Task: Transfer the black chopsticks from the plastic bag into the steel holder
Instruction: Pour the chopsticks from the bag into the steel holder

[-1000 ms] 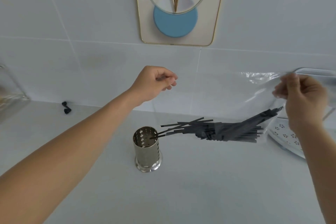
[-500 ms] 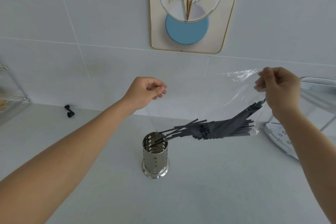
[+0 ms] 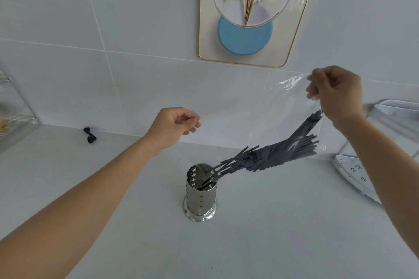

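Black chopsticks (image 3: pixel 272 156) in tilted clear bag (image 3: pixel 288 102), tips entering upright steel holder (image 3: pixel 200 195).

A home kitchen: a pale counter (image 3: pixel 272 244) meets a white tiled wall (image 3: pixel 136 29), a steel holder (image 3: pixel 200 197) stands at centre, a white perforated rack (image 3: pixel 353 172) sits at right, and a gold-framed flower picture (image 3: pixel 256 7) hangs above.

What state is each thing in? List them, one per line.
plastic bag: held up, tilted toward the holder.
black chopsticks: mostly in the bag, tips entering the holder.
steel holder: upright on the counter.
right hand: pinches the bag's raised end.
left hand: pinches the bag's lower end.
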